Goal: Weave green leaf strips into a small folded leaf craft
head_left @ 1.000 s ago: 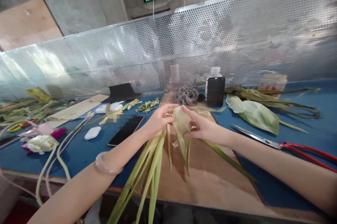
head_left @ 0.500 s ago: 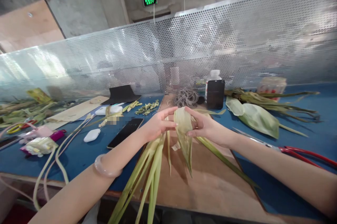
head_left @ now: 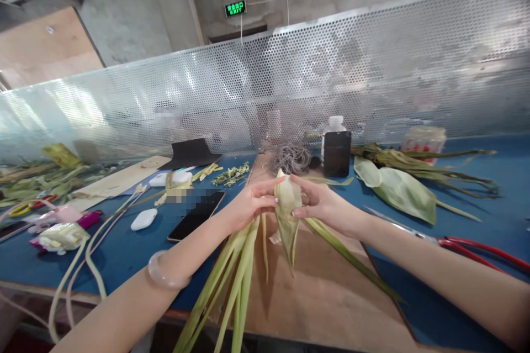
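Note:
Between my two hands hangs a folded, pale green leaf [head_left: 289, 206], broad at the top and tapering to a point below. My left hand [head_left: 252, 203] pinches its upper left edge, and a bracelet circles that wrist. On the other side my right hand [head_left: 321, 203] grips the right edge with thumb and fingers. Long green leaf strips [head_left: 234, 278] fan out beneath my left hand over the table's front edge. Another green strip [head_left: 351, 256] runs from under my right hand toward the lower right. Both hands are above a brown board [head_left: 314, 300].
Red-handled scissors [head_left: 441, 241] lie right of my right forearm, near a large leaf [head_left: 408, 193] and dried stalks [head_left: 385, 154]. Grey cord [head_left: 293, 158], a bottle and an upright black phone [head_left: 337, 154] stand behind. Left are another phone [head_left: 197, 216], a white case [head_left: 144, 219] and a cable strap [head_left: 93, 253].
The leaf's top has folded from a wide rounded edge to a narrower peak, and its tip has swung slightly left. Both hands stay on it. The view has tilted slightly.

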### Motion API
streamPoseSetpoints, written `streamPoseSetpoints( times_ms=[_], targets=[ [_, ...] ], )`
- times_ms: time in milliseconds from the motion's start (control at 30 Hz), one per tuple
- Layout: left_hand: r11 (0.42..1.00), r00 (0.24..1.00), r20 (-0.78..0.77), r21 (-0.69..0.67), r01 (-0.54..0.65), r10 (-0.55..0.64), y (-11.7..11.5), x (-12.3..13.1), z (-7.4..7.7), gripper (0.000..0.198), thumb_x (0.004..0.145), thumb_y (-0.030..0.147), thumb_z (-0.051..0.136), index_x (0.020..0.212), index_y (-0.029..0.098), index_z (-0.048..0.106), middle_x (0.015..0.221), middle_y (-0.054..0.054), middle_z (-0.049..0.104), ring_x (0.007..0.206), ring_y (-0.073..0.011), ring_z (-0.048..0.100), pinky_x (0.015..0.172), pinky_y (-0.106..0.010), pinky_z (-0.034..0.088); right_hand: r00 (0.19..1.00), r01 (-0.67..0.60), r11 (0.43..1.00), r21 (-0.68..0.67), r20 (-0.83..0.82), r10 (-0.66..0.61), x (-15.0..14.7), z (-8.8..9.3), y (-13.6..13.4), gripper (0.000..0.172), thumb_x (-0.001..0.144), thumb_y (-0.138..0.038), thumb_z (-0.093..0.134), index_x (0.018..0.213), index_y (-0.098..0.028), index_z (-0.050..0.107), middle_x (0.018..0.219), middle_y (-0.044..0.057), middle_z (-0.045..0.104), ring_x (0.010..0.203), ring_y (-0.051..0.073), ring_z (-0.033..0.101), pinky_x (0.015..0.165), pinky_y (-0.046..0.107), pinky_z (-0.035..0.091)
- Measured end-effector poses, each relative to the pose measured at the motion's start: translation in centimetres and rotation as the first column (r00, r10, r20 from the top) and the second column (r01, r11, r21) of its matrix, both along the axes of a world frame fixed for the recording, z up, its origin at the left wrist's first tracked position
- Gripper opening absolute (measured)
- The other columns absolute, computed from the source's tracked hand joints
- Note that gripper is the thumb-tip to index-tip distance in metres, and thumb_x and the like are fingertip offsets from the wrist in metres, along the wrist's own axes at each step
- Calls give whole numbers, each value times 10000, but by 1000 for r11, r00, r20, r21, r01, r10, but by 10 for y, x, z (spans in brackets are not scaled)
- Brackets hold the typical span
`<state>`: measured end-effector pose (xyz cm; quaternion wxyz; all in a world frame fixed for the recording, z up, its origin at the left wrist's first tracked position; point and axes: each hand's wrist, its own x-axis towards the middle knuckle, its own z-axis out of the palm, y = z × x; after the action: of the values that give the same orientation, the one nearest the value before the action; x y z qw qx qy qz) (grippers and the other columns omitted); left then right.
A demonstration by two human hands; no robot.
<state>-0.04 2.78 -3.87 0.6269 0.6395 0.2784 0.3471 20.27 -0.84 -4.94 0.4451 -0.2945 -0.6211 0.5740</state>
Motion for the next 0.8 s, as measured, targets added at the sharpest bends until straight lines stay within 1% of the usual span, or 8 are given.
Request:
streamPoseSetpoints(
  times_ms=[67,133,233,333,433,600,700,800],
  targets=[
    [1000,1000,-14,-7,-17,17,0,-1,0,431,729,132,642,1150,227,635,1033,-69,683,912,-159,622,869,-332,455,1000,11,1000,3,6,-11,0,0,0,936,624,-221,758,1427,-192,276,1239,97,577,1103,225,560,961,410,440],
    [999,999,-2,-31,-41,41,0,-1,0,386,731,143,644,1111,203,656,1041,-77,680,909,-161,623,877,-342,455,1000,24,1000,10,20,-24,0,-1,0,950,624,-203,749,1434,-186,254,1195,84,602,1091,220,567,966,412,435],
    [995,997,31,-69,-75,77,-4,1,2,378,725,152,658,1103,168,650,1020,-90,675,883,-160,624,866,-351,463,997,61,998,33,44,-62,-1,-2,1,943,634,-184,727,1439,-169,236,1130,68,629,1075,216,575,979,417,422],
    [993,994,6,-62,-104,105,-9,5,2,415,689,151,704,1097,158,627,973,-79,663,846,-145,618,816,-322,473,995,80,995,64,57,-84,-1,-2,2,907,639,-190,721,1428,-160,274,1075,65,649,1081,227,573,980,427,418],
    [991,992,7,-22,-129,129,-12,9,1,452,630,107,741,1057,165,604,984,-69,646,889,-150,608,805,-299,469,993,83,992,90,77,-90,-1,-1,2,831,656,-213,713,1399,-148,346,1100,81,647,1116,236,554,988,422,412],
    [991,991,25,19,-129,129,-14,10,3,465,638,69,700,1077,177,592,1028,-68,630,913,-152,595,792,-284,469,982,133,986,103,121,-145,-2,-2,2,741,673,-247,717,1352,-168,432,1270,84,574,1157,246,525,1003,429,399],
    [993,994,-3,45,-111,111,-14,7,5,501,660,72,668,1137,204,590,1110,-78,620,953,-164,592,805,-290,463,975,196,978,77,94,-203,-1,-4,4,595,725,-324,690,1281,-190,526,1271,71,577,1140,246,537,988,433,410],
    [995,995,-29,39,-96,97,-14,7,6,507,677,72,640,1162,216,594,1100,-75,632,965,-169,595,818,-301,457,966,255,967,5,43,-255,0,-7,5,496,744,-349,674,1204,-180,595,1210,83,617,1023,219,598,912,392,464]
  ],
)
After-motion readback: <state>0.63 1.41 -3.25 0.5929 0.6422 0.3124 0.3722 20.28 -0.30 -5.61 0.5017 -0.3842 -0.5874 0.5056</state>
